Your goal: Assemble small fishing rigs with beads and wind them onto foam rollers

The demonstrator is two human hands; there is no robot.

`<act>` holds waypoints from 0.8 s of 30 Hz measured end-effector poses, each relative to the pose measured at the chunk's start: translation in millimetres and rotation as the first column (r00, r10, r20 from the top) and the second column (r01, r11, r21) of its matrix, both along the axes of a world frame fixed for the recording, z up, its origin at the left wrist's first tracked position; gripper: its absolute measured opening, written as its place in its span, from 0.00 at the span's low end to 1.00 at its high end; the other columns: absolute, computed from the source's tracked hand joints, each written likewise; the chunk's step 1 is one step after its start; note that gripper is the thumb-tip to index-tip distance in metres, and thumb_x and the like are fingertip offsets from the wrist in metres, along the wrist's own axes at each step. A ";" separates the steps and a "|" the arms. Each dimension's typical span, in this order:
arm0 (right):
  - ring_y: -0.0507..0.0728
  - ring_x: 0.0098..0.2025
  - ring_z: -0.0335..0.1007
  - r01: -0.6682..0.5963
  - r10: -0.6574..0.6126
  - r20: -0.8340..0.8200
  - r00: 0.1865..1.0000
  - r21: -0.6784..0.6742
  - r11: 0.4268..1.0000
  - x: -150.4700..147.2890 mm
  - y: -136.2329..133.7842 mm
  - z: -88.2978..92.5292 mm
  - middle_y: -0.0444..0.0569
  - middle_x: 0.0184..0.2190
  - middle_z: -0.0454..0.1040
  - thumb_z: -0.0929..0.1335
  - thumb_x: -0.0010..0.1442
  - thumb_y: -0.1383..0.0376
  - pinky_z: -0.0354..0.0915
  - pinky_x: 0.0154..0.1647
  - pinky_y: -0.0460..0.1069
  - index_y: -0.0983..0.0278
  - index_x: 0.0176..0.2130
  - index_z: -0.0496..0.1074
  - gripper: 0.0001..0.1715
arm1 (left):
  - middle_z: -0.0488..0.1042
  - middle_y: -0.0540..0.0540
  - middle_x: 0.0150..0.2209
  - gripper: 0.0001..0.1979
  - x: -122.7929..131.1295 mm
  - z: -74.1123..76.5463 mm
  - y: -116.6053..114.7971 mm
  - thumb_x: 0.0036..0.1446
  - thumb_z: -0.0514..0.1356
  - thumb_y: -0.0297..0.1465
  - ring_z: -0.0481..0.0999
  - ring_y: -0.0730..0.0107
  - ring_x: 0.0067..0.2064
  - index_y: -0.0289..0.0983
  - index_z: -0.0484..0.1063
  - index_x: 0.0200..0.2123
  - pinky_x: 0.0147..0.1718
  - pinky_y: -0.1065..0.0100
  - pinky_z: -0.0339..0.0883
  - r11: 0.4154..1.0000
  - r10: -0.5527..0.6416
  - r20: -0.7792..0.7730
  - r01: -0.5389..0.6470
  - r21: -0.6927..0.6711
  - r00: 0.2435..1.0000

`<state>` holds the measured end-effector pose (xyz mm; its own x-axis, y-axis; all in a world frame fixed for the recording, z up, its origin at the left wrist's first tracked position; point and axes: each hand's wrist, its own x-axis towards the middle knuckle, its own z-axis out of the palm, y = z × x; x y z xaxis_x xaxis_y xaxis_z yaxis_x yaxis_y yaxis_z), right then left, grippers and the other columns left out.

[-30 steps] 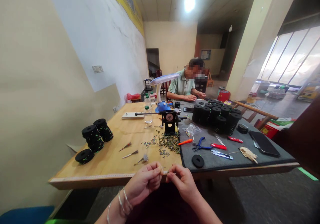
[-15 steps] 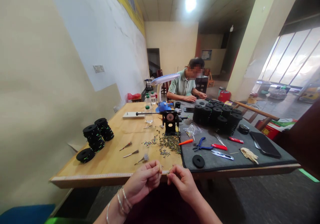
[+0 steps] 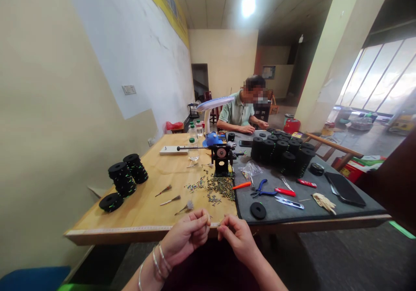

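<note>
My left hand (image 3: 187, 235) and my right hand (image 3: 236, 237) are held close together just below the near edge of the wooden table (image 3: 143, 215). Both are pinched shut, fingertips facing each other over a tiny piece that is too small to name. Bracelets circle my left wrist. On the table just beyond my hands lies a scatter of small beads (image 3: 218, 187), and beside it a few thin feathered pieces (image 3: 169, 200). A single black spool (image 3: 258, 210) lies flat on the dark mat (image 3: 292, 213) near my right hand.
A small black winding device (image 3: 221, 157) stands mid-table by a blue desk lamp (image 3: 211, 109). Black spools are stacked at the left (image 3: 125, 179) and the back right (image 3: 282, 152). Blue pliers (image 3: 260, 189), red-handled tools, scissors and a phone (image 3: 344, 189) lie on the mat. A person (image 3: 243, 109) sits at the far end.
My hands have barely shifted; the fingertips drew a little apart and stay pinched. The view drifted slightly.
</note>
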<state>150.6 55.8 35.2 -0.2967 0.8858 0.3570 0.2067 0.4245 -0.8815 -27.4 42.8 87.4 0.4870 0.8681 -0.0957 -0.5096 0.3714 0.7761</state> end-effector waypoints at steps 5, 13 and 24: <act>0.54 0.29 0.70 -0.015 0.015 0.023 1.000 0.022 1.000 0.6 0.2 3.8 0.46 0.23 0.76 0.65 0.60 0.61 0.61 0.36 0.48 0.64 0.25 0.73 0.15 | 0.50 0.59 0.15 0.09 0.1 -1.3 1.5 0.53 0.62 0.31 0.45 0.81 0.18 0.33 0.67 0.25 0.19 0.74 0.40 1.000 -0.006 -0.005 0.006 -0.015 1.000; 0.54 0.28 0.72 -0.087 0.079 -0.107 0.991 -0.071 0.994 -0.2 -1.9 4.3 0.48 0.25 0.78 0.65 0.60 0.60 0.65 0.32 0.47 0.65 0.28 0.73 0.14 | 0.50 0.59 0.15 0.11 -0.3 -2.4 2.6 0.53 0.63 0.32 0.45 0.82 0.18 0.33 0.66 0.25 0.19 0.75 0.41 1.000 -0.012 -0.023 0.011 -0.024 1.000; 0.57 0.35 0.74 -0.029 0.027 -0.065 0.998 -0.032 0.999 1.5 -1.4 15.9 0.49 0.33 0.79 0.67 0.58 0.61 0.66 0.37 0.49 0.63 0.36 0.75 0.09 | 0.52 0.59 0.15 0.12 3.5 0.5 1.0 0.51 0.64 0.34 0.45 0.82 0.18 0.33 0.67 0.25 0.19 0.73 0.37 1.000 -0.021 -0.115 0.019 -0.016 0.993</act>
